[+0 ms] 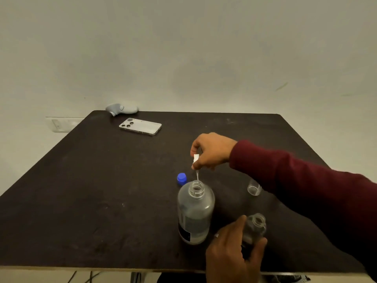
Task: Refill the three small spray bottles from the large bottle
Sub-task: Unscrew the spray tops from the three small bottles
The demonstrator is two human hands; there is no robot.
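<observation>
Large clear bottle upright near the front middle of the dark table, uncapped, mouth open, dark label low on its side. Blue cap lying on the table just behind and left of that bottle's shoulder, apart from it.

Small spray bottle just right of the large bottle, near the table's front edge, top off, neck open; whether standing on the table or lifted off it, cannot tell. Left hand wrapped round its lower body, thumb up along the left side, fingers curled across the front: grip holding the small spray bottle.

White spray head with its thin dip tube hanging down, tube tip just above and behind the large bottle's mouth. Right hand, in a dark red sleeve, reaching across from the right: grip narrow, thumb and fingertips pinching the spray head from above.

Clear small container further right, partly hidden beneath the sleeve; bottle or cap, cannot tell.

White phone face down towards the far left of the table, camera lenses up. Grey controller at the far edge behind it, against the pale wall.
</observation>
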